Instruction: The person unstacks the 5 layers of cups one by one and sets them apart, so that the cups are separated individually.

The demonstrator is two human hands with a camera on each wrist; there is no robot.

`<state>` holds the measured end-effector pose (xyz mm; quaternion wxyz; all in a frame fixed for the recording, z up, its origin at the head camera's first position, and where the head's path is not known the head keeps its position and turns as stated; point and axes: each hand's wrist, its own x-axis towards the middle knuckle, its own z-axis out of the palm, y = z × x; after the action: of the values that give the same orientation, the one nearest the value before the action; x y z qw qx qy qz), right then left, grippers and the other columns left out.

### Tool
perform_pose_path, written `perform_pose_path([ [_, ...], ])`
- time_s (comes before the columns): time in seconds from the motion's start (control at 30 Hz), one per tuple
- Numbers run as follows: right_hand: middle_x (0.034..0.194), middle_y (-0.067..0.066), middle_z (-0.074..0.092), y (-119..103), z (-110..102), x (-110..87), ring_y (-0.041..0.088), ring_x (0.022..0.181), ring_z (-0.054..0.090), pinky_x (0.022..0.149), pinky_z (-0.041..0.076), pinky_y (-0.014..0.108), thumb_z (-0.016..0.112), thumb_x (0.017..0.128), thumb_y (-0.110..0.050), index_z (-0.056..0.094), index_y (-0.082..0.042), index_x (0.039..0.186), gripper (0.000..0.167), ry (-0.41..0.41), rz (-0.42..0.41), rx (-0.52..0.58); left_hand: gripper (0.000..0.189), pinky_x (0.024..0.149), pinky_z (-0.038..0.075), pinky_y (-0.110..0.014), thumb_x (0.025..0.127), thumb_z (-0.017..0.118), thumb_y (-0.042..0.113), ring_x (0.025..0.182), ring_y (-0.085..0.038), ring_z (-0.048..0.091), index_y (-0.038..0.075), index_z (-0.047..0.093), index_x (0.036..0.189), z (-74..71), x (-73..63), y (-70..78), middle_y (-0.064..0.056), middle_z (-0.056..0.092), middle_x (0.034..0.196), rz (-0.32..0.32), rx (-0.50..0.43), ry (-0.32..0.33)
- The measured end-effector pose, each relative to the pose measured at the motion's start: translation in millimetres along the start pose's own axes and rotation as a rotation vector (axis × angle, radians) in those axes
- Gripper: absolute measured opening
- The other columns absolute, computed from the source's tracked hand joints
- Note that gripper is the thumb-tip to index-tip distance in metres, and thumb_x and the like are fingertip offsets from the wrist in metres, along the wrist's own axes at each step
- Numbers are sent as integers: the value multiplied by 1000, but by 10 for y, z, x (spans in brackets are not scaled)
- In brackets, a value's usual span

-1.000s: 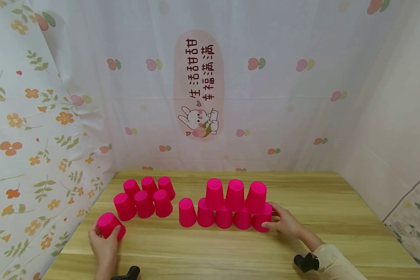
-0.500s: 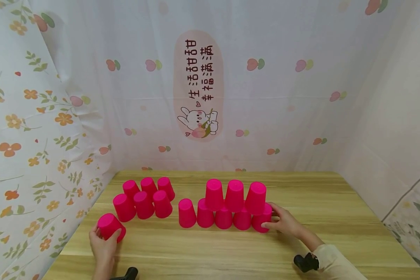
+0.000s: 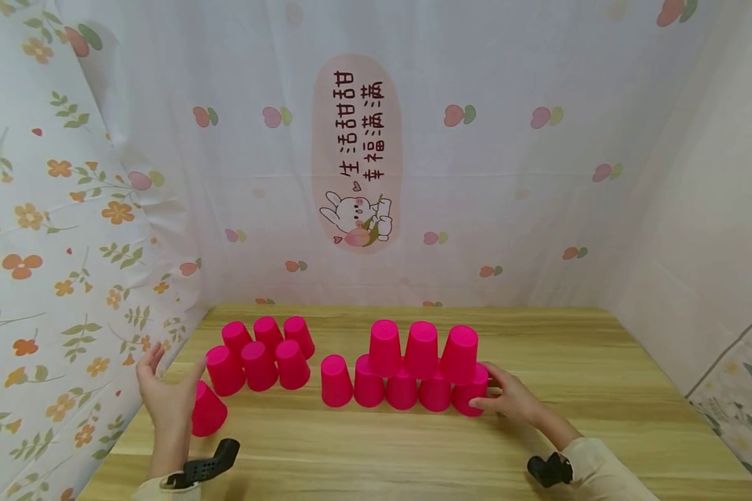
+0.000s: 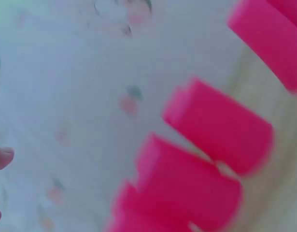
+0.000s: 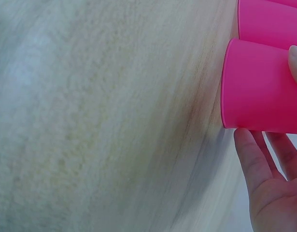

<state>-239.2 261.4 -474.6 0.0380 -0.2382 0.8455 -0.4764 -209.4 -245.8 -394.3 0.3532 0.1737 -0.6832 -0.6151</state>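
My left hand (image 3: 170, 403) is raised with thumb and fingers spread apart, holding nothing. Partly hidden behind it, an upside-down pink cup (image 3: 209, 413) rests on the wooden table. My right hand (image 3: 512, 398) grips the rightmost bottom cup (image 3: 466, 401) of a row, thumb on the front and fingers round the back. In the right wrist view this cup (image 5: 261, 89) lies between thumb and fingers. Three upside-down cups, among them a middle one (image 3: 421, 351), stand on top of that bottom row. The leftmost bottom cup (image 3: 335, 383) bears nothing.
Two rows of upside-down pink cups (image 3: 260, 367) stand at the table's left side, ahead of my left hand. The wooden table (image 3: 376, 452) ends at a printed curtain (image 3: 507, 195) behind. A floral curtain (image 3: 69, 278) borders the left.
My left hand has let go of the front left cup and moved up and slightly left, its fingers spreading. The cup stays on the table. My right hand has not moved.
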Motion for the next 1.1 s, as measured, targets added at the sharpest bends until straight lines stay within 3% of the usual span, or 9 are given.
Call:
perform_pose_path([
  [0.13,111,19,52,2,-2,-8,36,97,54,74,50,30,68,77,-15,39,2,125,58,10,-24,-2,63,103,15,-35,73,67,-2,123,-18,29,2,36,128,256,12,279,-2,40,123,135,-80,-58],
  [0.27,110,19,52,26,7,2,34,95,55,73,50,31,68,77,-16,39,3,124,57,14,-49,-12,55,101,20,-37,77,65,1,119,-20,34,-2,38,124,572,-106,464,-8,43,122,228,-120,-170],
  [0.5,110,16,53,11,20,6,36,97,54,76,49,34,68,77,-19,40,0,124,58,22,-14,-39,45,100,23,-41,82,58,2,118,-21,35,-3,39,123,1090,-503,624,-12,44,123,290,-177,-415],
  [0.7,112,18,52,-1,20,3,38,99,52,77,49,37,68,77,-20,39,0,125,60,6,7,-31,42,96,24,-50,81,56,-5,117,-34,34,-11,39,120,1355,-912,801,-23,42,122,314,-149,-610],
  [0.93,112,19,51,19,17,5,38,99,52,76,50,35,68,77,-18,38,1,126,61,7,4,20,48,95,30,-50,82,62,8,118,-30,36,-2,40,123,1661,-1065,450,-14,43,125,341,-91,-773],
  [1.1,114,19,50,25,8,1,39,100,51,76,49,35,68,77,-18,37,0,127,62,-3,6,33,55,92,35,-48,81,63,16,115,-30,40,3,37,127,1719,-1146,310,-11,43,125,307,-38,-864],
])
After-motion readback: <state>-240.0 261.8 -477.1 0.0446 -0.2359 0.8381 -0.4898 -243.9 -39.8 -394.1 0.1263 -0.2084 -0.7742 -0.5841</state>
